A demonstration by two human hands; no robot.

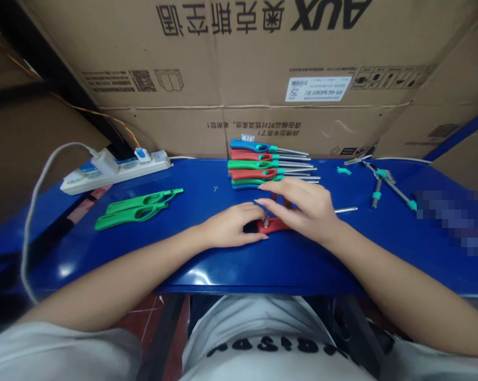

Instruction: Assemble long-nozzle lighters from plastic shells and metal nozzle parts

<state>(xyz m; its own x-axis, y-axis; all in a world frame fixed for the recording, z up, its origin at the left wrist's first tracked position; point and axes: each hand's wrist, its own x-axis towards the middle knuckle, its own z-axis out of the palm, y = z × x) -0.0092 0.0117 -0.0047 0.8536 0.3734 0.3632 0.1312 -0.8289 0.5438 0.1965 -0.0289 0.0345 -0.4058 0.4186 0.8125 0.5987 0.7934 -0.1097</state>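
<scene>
Lighter shell (273, 226), red, clamped between left grip (231, 226) and right grip (302, 207), AUX carton (263, 53) behind

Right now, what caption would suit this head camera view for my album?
Left hand and right hand meet over a red lighter on a blue bench, beside stacked colored lighters.

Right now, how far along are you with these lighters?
Done-looking: the lighter stack, tubes fitted. In hand: a red handle between left hand and right hand. Remaining: two green handles, showing no tubes, and a loose tube.
</scene>
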